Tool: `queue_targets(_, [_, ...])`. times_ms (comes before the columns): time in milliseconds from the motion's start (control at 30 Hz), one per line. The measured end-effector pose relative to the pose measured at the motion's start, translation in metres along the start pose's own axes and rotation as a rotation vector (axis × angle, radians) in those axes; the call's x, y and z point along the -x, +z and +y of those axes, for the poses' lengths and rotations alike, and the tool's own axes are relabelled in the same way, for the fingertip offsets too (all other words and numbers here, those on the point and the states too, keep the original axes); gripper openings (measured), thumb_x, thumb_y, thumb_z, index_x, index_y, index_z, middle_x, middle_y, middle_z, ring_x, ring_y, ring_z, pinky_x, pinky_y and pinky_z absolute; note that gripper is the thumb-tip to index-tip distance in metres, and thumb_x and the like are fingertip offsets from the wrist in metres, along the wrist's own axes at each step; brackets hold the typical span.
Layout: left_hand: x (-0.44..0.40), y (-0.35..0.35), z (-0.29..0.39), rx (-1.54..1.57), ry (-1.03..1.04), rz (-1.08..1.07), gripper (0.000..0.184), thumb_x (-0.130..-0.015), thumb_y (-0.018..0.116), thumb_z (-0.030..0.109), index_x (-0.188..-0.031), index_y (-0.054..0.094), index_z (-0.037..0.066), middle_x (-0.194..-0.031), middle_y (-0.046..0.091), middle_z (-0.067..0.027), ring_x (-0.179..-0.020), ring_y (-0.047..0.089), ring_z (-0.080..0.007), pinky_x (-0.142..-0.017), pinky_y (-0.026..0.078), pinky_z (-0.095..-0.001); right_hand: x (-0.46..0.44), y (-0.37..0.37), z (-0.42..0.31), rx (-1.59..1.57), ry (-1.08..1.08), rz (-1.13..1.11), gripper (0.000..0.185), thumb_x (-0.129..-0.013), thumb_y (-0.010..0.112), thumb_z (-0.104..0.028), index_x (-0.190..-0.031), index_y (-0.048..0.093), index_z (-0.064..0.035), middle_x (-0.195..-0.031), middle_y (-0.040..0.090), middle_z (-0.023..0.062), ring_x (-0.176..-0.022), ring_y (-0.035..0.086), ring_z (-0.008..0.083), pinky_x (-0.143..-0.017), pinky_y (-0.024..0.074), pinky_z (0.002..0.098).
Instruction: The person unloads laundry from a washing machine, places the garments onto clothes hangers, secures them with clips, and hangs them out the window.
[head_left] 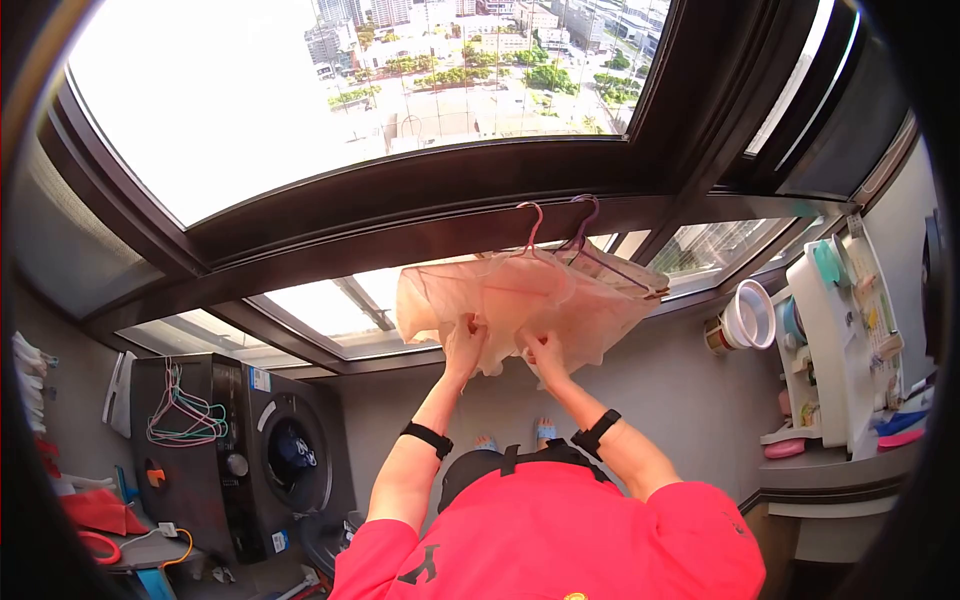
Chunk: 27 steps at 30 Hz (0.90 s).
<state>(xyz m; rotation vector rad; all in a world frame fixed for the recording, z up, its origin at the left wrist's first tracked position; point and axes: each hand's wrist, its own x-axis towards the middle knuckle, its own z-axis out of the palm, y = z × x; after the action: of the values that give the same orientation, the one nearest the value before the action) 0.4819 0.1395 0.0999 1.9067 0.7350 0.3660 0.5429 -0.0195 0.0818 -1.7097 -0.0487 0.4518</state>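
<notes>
A sheer pale pink garment (pixel 440 290) hangs below the window ledge, on a pink hanger (pixel 532 222) hooked at its top. Beside it a purple hanger (pixel 588 215) hooks on the same ledge, with patterned cloth (pixel 610 272) partly behind the pink fabric. My left hand (pixel 466 345) is closed on the garment's lower part, left of its middle. To the right, my right hand (pixel 543 355) pinches the same fabric near the lower edge. The fingertips of both hands are partly covered by folds.
At the left stands a dark washing machine (pixel 290 440) with its round door open, hangers (pixel 190 415) lying on the unit beside it. White buckets (pixel 750 315) and a white sink unit (pixel 830 350) with bottles are at the right. Window frames (pixel 430 185) run across the front.
</notes>
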Motion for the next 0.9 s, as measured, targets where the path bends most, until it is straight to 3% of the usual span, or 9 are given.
queue_targets(67, [-0.005,0.002,-0.015,-0.034,0.0,-0.024,0.033,-0.08,0.058,0.028,-0.1,0.055,0.003,-0.083,0.062,-0.0154,-0.083,0.06,-0.0321,-0.074,0.044,-0.0399,-0.018,0.02,-0.006,-0.076,0.183,0.083,0.038,-0.08,0.067,-0.034,-0.091,0.051,-0.0005,-0.082,0.052,0.0077,-0.066,0.051,0.0127,-0.049,0.0445,0.0245])
queue_targets(167, [-0.004,0.007,-0.025,-0.02,0.03,0.052,0.037,-0.078,0.062,0.031,-0.1,0.055,0.002,-0.082,0.06,-0.0143,-0.081,0.059,-0.0283,-0.074,0.045,-0.0373,-0.037,0.031,-0.008,-0.07,0.216,0.151,0.04,-0.08,0.065,-0.034,-0.096,0.049,0.0,-0.081,0.051,0.0072,-0.064,0.049,0.0128,-0.049,0.0447,0.0239])
queue_targets(300, [0.002,0.013,-0.022,-0.028,0.026,0.121,0.047,-0.072,0.067,0.035,-0.101,0.052,0.001,-0.085,0.058,-0.0146,-0.083,0.058,-0.0278,-0.075,0.045,-0.0359,-0.045,0.033,0.026,-0.227,0.108,0.125,0.026,-0.08,0.062,-0.021,-0.09,0.049,-0.0013,-0.07,0.052,0.0064,-0.055,0.053,0.0143,-0.043,0.0445,0.0255])
queue_targets(400, [0.002,0.017,-0.016,-0.043,-0.079,0.042,0.055,-0.068,0.07,0.035,-0.102,0.05,-0.004,-0.099,0.056,-0.0222,-0.09,0.057,-0.0342,-0.077,0.044,-0.0397,-0.03,0.024,0.029,-0.269,0.133,0.047,0.02,-0.08,0.059,-0.014,-0.091,0.049,-0.0009,-0.072,0.053,0.0071,-0.053,0.054,0.0141,-0.043,0.0455,0.0251])
queue_targets(600, [-0.013,0.045,-0.042,-0.082,0.018,0.07,0.033,-0.08,0.06,0.025,-0.095,0.054,-0.003,-0.085,0.06,-0.0174,-0.082,0.06,-0.0306,-0.072,0.045,-0.0412,-0.007,0.005,0.028,-0.286,0.107,-0.039,0.018,-0.079,0.061,-0.007,-0.092,0.049,-0.0007,-0.071,0.054,0.0061,-0.054,0.056,0.0144,-0.045,0.0473,0.0243])
queue_targets(767, [0.0,0.04,-0.063,0.202,-0.046,0.05,0.024,-0.084,0.056,0.018,-0.096,0.055,-0.002,-0.08,0.061,-0.0137,-0.076,0.06,-0.0237,-0.069,0.047,-0.0359,0.017,-0.008,0.017,-0.183,0.093,0.074,0.014,-0.081,0.06,-0.005,-0.089,0.05,-0.0015,-0.072,0.055,0.0051,-0.057,0.058,0.014,-0.049,0.0484,0.023])
queue_targets(900, [0.024,0.012,-0.05,0.564,-0.198,-0.055,0.026,-0.083,0.059,0.014,-0.104,0.054,-0.001,-0.083,0.062,-0.0095,-0.078,0.059,-0.0147,-0.07,0.048,-0.0285,0.027,-0.024,0.022,-0.169,0.02,-0.16,0.013,-0.08,0.061,-0.003,-0.09,0.055,0.0004,-0.077,0.058,0.0076,-0.063,0.06,0.0144,-0.055,0.0499,0.0241])
